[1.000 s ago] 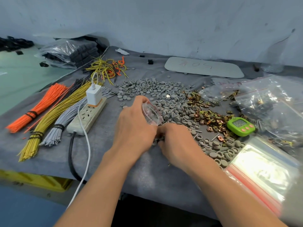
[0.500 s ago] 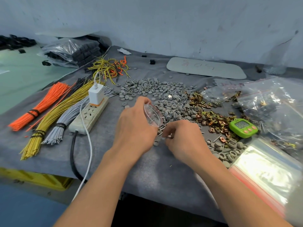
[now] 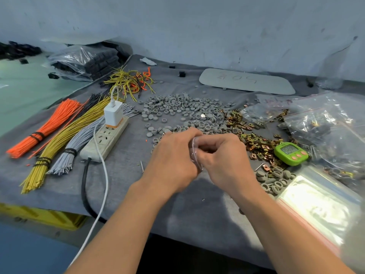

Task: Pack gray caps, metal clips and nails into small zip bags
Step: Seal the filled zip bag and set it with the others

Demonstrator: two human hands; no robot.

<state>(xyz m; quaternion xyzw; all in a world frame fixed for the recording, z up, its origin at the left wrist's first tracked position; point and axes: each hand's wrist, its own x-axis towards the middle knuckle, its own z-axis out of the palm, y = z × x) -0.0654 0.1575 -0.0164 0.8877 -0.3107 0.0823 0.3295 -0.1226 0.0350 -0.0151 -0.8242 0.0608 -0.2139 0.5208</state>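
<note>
Left hand (image 3: 171, 161) holds zip bag (image 3: 195, 155)

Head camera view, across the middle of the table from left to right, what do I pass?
Orange wire bundle, white power strip, left hand gripping a small clear zip bag, right hand, round green digital timer.

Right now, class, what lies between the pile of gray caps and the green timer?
In the head view, a scattered heap of brass-coloured metal clips lies between the gray caps and the green timer.
</note>
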